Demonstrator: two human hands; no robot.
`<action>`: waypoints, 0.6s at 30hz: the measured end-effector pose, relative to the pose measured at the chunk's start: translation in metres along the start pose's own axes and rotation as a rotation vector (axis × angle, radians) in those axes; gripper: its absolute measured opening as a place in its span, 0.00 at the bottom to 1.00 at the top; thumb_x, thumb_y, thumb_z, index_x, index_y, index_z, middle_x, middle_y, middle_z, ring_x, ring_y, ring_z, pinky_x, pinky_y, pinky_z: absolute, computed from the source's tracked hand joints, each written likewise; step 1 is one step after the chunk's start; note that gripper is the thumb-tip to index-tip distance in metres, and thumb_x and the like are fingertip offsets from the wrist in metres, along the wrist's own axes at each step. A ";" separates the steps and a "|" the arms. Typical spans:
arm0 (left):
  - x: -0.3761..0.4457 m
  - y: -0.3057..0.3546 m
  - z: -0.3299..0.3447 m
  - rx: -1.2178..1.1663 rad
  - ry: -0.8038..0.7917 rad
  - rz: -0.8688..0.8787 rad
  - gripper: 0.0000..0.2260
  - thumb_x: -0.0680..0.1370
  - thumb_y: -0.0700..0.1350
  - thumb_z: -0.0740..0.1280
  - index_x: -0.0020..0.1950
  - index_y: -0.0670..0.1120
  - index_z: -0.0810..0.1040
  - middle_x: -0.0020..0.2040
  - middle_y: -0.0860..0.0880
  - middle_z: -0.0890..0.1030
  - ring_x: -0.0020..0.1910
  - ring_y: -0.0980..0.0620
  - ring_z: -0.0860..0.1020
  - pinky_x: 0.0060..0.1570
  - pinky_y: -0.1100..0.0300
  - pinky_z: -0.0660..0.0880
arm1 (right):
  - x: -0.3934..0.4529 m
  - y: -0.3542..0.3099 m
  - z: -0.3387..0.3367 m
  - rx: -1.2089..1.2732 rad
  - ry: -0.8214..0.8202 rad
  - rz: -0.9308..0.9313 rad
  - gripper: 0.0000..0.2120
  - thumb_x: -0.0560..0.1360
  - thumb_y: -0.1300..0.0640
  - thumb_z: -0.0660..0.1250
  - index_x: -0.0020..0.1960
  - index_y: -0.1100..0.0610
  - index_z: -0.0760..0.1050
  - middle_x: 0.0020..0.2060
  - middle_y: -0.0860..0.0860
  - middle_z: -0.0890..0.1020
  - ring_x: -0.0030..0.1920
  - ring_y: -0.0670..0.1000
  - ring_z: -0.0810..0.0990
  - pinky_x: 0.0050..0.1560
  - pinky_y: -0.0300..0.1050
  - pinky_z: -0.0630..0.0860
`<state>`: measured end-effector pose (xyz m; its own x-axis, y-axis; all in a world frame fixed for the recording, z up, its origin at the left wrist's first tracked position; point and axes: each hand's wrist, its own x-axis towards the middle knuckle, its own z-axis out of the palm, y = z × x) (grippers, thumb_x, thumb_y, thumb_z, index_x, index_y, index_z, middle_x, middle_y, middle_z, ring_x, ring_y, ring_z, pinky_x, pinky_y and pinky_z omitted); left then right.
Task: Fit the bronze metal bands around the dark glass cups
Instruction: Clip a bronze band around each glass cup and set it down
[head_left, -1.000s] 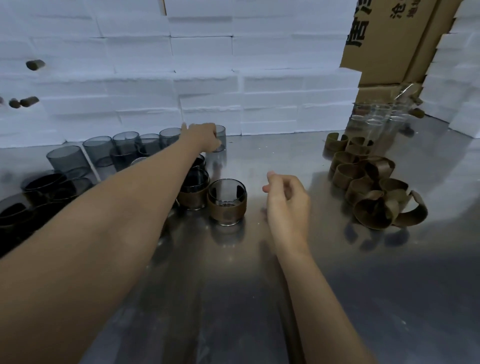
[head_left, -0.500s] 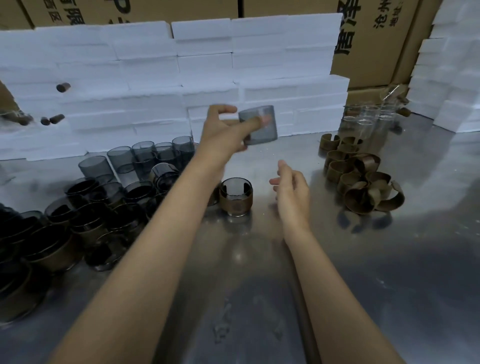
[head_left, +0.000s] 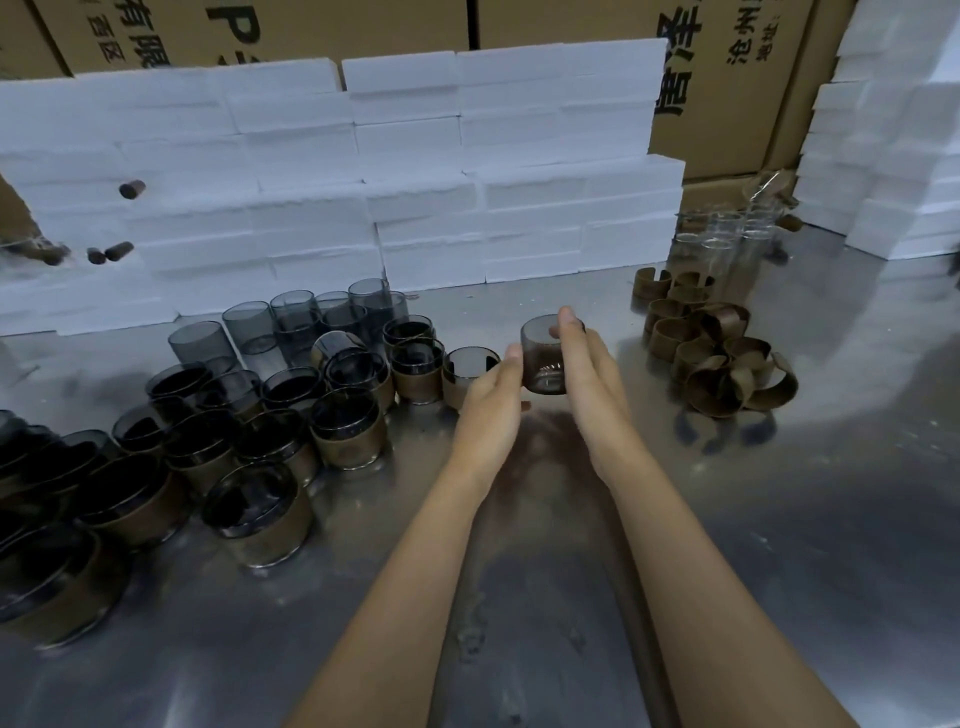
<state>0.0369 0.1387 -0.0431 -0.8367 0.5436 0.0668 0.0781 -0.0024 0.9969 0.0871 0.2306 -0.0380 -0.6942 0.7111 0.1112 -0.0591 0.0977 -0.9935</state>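
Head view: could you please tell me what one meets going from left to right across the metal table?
Banded dark cups → left hand → bare dark cup held between both hands → right hand → pile of loose bronze bands.

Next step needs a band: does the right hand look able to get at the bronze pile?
Probably yes: the bronze bands lie just right of the right hand, bare steel between, though that hand helps hold a cup.
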 end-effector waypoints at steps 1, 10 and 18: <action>0.001 -0.003 -0.002 0.052 0.043 0.039 0.18 0.87 0.53 0.56 0.58 0.48 0.84 0.54 0.48 0.87 0.56 0.51 0.83 0.63 0.49 0.77 | 0.001 0.002 0.001 -0.056 0.029 -0.024 0.23 0.79 0.29 0.55 0.57 0.45 0.77 0.43 0.38 0.83 0.47 0.34 0.80 0.44 0.27 0.71; 0.000 -0.001 -0.009 -0.030 0.055 0.061 0.12 0.77 0.60 0.72 0.38 0.56 0.86 0.32 0.58 0.78 0.35 0.58 0.74 0.43 0.58 0.72 | 0.001 0.011 0.011 -0.262 0.103 -0.215 0.23 0.87 0.48 0.49 0.58 0.61 0.77 0.49 0.55 0.83 0.54 0.57 0.80 0.57 0.51 0.75; 0.008 0.001 -0.017 -0.520 0.016 -0.113 0.16 0.81 0.49 0.69 0.62 0.38 0.81 0.49 0.44 0.85 0.46 0.51 0.83 0.44 0.60 0.79 | 0.000 0.004 0.007 0.034 -0.019 0.038 0.40 0.72 0.29 0.69 0.75 0.52 0.70 0.57 0.43 0.84 0.59 0.42 0.83 0.66 0.47 0.77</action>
<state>0.0214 0.1284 -0.0408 -0.8325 0.5521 -0.0459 -0.2892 -0.3624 0.8860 0.0821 0.2265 -0.0417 -0.7101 0.7002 0.0734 -0.0566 0.0472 -0.9973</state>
